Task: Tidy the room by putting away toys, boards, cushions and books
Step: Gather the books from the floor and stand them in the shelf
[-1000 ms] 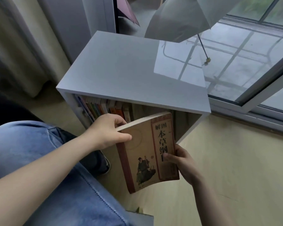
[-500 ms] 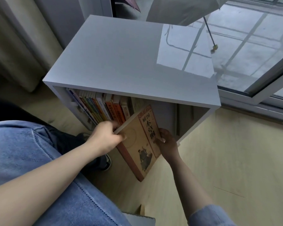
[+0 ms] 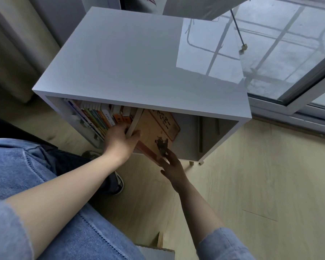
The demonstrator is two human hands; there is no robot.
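The brown book [image 3: 156,128] stands tilted, half inside the open white shelf unit [image 3: 139,59], its lower corner jutting out past the front edge toward 6 o'clock. The left hand [image 3: 120,141] grips its page edge, fingers [image 3: 122,126] curled behind it and thumb on the cover. The right hand [image 3: 174,167] is at 5 o'clock of the book, its fingers [image 3: 169,155] straight and a little spread, tips against the lower corner. At the book's 9 o'clock, just beside it, a row of upright books [image 3: 98,117] fills the left part of the compartment; the space at its 3 o'clock is bare shelf. A window [image 3: 289,53] lies at the unit's 2 o'clock, a curtain [image 3: 13,44] at 10 o'clock, and a denim knee [image 3: 17,166] and shoe [image 3: 118,184] on the wooden floor [image 3: 251,184] at 7 o'clock.
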